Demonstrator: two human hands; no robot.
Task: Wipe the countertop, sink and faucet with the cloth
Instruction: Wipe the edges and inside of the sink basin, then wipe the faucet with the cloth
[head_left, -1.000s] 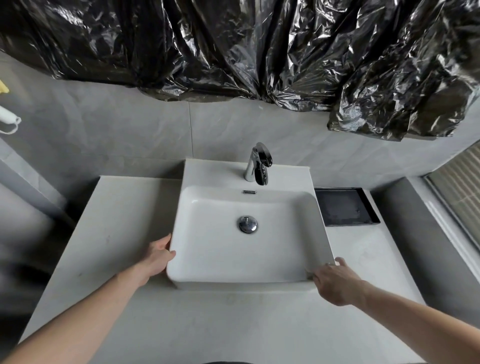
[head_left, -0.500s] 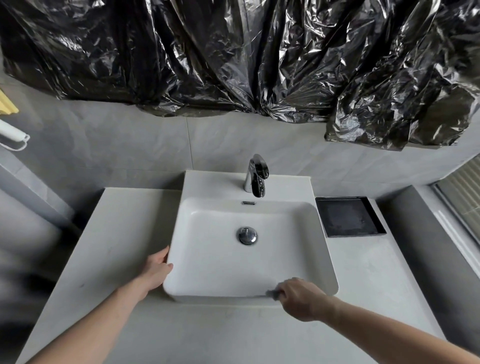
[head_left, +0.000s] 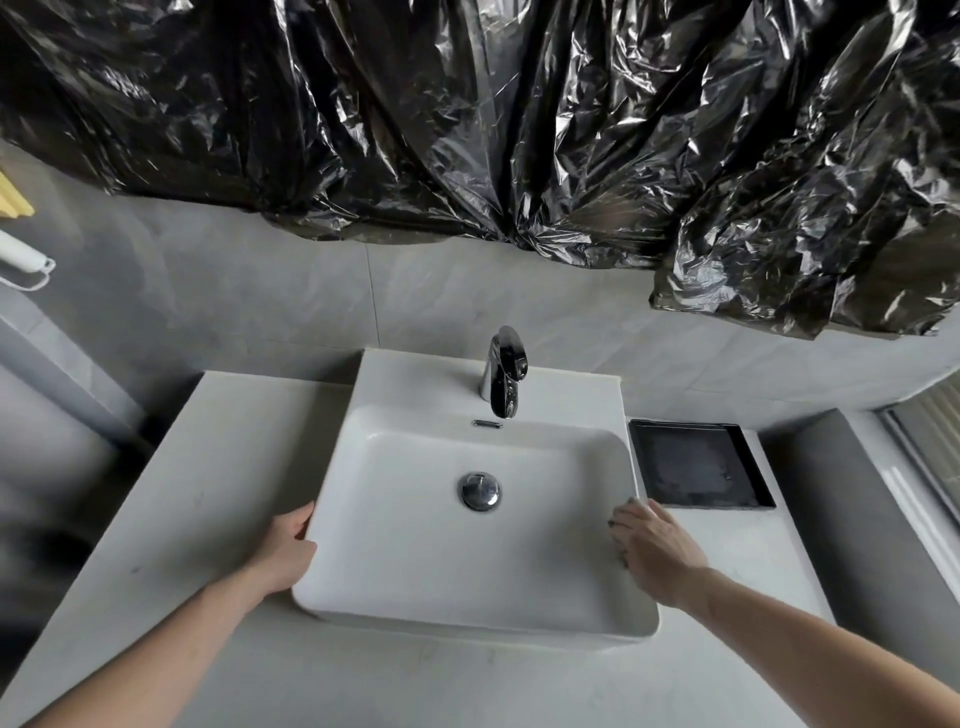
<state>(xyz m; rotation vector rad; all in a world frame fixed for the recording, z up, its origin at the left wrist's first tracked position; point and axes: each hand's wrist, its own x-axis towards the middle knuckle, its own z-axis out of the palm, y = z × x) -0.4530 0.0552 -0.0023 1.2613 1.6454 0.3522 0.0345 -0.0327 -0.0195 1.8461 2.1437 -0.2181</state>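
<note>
A white rectangular sink stands on the pale grey countertop, with a chrome faucet at its back and a chrome drain plug in the basin. My left hand rests against the sink's left outer wall, thumb at the rim. My right hand lies spread over the right rim, fingers fairly straight. A thin dark-grey edge of the cloth peeks out under those fingers; the rest of it is hidden.
A black rectangular tray sits on the counter right of the sink. Crumpled black plastic sheeting hangs on the grey tiled wall above. A window ledge runs along the right; a white fixture is at the far left.
My right hand slid from the sink's front right corner leftward along the front rim, then back and up onto the right rim. The left hand stayed put. The view tilted down slightly.
</note>
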